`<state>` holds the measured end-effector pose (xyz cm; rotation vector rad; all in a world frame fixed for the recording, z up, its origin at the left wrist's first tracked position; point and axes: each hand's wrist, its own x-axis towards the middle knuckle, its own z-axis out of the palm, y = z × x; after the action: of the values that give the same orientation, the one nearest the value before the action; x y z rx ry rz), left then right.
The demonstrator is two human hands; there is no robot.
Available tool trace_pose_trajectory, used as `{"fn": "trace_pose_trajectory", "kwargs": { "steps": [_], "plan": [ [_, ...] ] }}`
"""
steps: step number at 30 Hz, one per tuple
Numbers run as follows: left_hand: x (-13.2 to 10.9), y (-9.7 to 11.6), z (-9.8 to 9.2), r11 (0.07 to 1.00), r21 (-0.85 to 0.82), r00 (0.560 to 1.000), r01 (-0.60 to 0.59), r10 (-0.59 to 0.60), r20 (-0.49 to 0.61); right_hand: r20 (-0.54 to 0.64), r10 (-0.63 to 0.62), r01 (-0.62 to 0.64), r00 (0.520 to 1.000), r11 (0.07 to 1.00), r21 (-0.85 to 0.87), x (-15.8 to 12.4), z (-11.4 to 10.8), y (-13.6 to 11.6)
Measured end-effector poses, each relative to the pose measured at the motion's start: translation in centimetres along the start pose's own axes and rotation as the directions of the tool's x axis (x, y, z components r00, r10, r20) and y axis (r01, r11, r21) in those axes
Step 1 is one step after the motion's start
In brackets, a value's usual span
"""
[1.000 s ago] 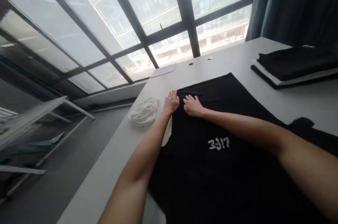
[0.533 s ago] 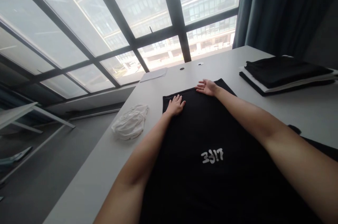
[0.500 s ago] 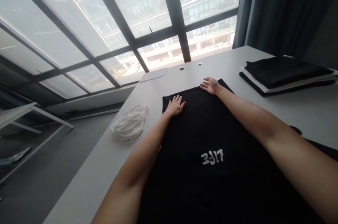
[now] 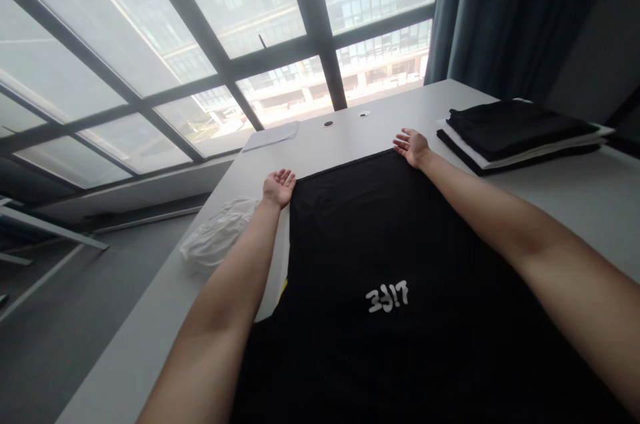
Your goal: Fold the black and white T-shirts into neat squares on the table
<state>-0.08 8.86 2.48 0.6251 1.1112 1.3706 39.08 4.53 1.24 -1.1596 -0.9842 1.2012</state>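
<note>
A black T-shirt with small white lettering lies spread flat on the grey table. My left hand rests at the shirt's far left corner, fingers stretched out and apart, holding nothing. At the far right corner my right hand lies the same way, fingers extended on the shirt's edge. Both forearms reach across the cloth.
A crumpled white plastic bag lies left of the shirt near the table's left edge. A stack of folded black garments on a white board sits at the back right. A paper sheet lies by the window. Dark curtains hang at right.
Both hands have slid apart along the shirt's far edge, from its middle out to the two corners. The cloth now lies flatter and wider. The view has shifted slightly.
</note>
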Motion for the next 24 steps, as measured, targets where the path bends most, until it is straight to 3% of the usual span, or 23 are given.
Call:
{"fn": "trace_pose_trajectory", "kwargs": {
  "steps": [3,5,8,9,11,13,16,19,22,24],
  "plan": [
    [-3.1,0.4,1.0,0.961,0.226,0.982,-0.161,0.133,0.136,-0.044,-0.121,0.112,0.992,0.980,-0.164,-1.8,-0.1,-0.9],
    [-7.5,-0.9,2.1,0.816,0.471,0.924,-0.335,0.187,0.332,0.004,-0.199,0.188,0.980,0.919,-0.346,-4.9,1.0,-0.8],
    [-16.3,-4.3,2.3,0.393,0.612,0.697,-0.686,0.115,0.708,0.104,-0.282,0.296,0.954,0.822,-0.487,-12.1,2.7,0.7],
    [-19.2,-5.6,1.9,0.251,0.601,0.631,-0.759,0.055,0.774,0.221,-0.364,0.421,0.905,0.688,-0.592,-14.9,3.2,1.4],
    [-24.3,-8.1,0.6,0.025,0.535,0.530,-0.845,-0.108,0.841,0.416,-0.392,0.564,0.821,0.441,-0.698,-20.4,3.6,3.0],
    [-27.6,-9.8,-0.5,-0.116,0.466,0.480,-0.877,-0.209,0.852,0.528,-0.311,0.609,0.790,0.310,-0.730,-24.7,3.6,4.2],
    [-29.7,-10.3,-1.3,-0.195,0.447,0.481,-0.873,-0.197,0.854,0.581,-0.231,0.625,0.780,0.242,-0.742,-28.5,3.3,4.4],
    [-31.1,-9.5,-1.4,-0.181,0.445,0.469,-0.877,-0.121,0.875,0.539,-0.338,0.622,0.772,0.228,-0.749,-30.3,3.0,3.6],
    [-32.7,-9.3,-1.9,-0.149,0.407,0.430,-0.901,-0.193,0.882,0.596,-0.320,0.669,0.736,0.214,-0.712,-32.0,2.6,3.5],
    [-33.8,-9.4,-2.4,-0.143,0.408,0.432,-0.902,-0.245,0.868,0.628,-0.259,0.678,0.733,0.202,-0.707,-33.2,2.3,3.7]
  ]
}}
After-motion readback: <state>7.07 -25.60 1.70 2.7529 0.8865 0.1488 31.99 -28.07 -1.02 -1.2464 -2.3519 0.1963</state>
